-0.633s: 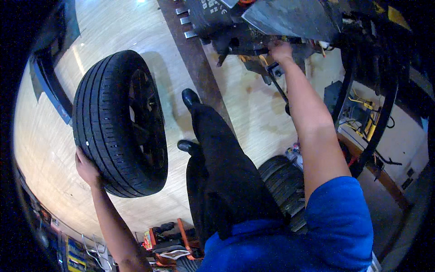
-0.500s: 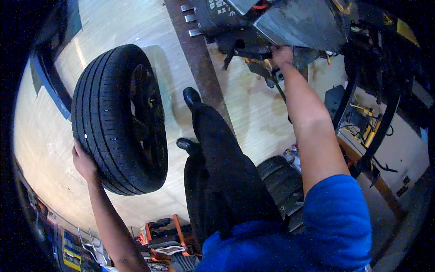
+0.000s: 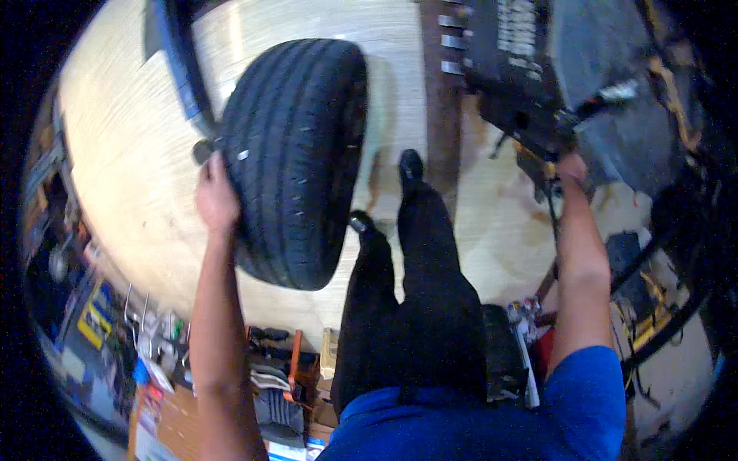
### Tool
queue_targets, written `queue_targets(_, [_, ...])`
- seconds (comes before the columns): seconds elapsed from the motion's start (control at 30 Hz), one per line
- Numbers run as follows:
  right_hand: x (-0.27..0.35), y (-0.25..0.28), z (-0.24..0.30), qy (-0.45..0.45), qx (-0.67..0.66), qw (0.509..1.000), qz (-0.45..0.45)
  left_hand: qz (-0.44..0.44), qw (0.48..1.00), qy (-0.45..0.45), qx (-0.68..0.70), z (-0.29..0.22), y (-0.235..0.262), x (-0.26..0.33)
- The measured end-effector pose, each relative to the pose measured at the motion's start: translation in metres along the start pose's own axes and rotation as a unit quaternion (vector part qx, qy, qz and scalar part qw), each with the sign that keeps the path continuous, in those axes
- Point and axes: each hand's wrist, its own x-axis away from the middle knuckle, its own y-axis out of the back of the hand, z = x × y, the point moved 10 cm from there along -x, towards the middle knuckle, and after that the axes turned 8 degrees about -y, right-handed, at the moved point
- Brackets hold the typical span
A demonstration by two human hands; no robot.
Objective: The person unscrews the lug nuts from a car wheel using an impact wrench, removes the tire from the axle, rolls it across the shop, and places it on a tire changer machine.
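A black tire (image 3: 288,165) stands upright on its tread on the pale floor, left of my legs, with a small white mark on the tread. My left hand (image 3: 217,198) presses against the tread's left side, fingers bent. By its fingertips is a small dark round thing (image 3: 202,151), too blurred to name. My right hand (image 3: 570,165) reaches to the underside of a dark machine (image 3: 523,100) at upper right. Its fingers are curled and partly hidden, and what they grip does not show. A thin dark bar (image 3: 553,203) hangs beside that hand.
A blue arm (image 3: 184,84) reaches down to the tire's left side. A dark brown strip (image 3: 442,131) crosses the floor by my foot. Cluttered tools and boxes (image 3: 277,376) lie behind me; black curved bars (image 3: 661,346) and yellow parts stand at right.
My view has swung, shifting the scene rightward. The tire's rim side shows less now. A dark round thing appears by my left fingertips. My right hand stays at the machine.
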Motion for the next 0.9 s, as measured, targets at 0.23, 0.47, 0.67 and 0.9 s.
queue_targets(0.23, [0.035,0.068,0.002,0.009,-0.101,0.972,-0.212,-0.035,0.998,-0.003,-0.051,-0.004,0.021,0.017])
queue_targets(0.47, [0.210,0.134,0.152,-0.040,-0.690,0.720,0.068,-0.027,0.998,0.018,-0.047,0.020,0.021,0.033])
queue_targets(0.67, [0.446,0.322,0.352,0.463,-0.526,0.714,0.012,-0.038,0.999,-0.003,-0.035,0.014,0.020,0.042])
queue_targets(0.9, [0.494,0.332,0.448,0.576,-0.341,0.743,0.005,-0.060,0.998,-0.013,-0.031,0.029,0.030,0.062])
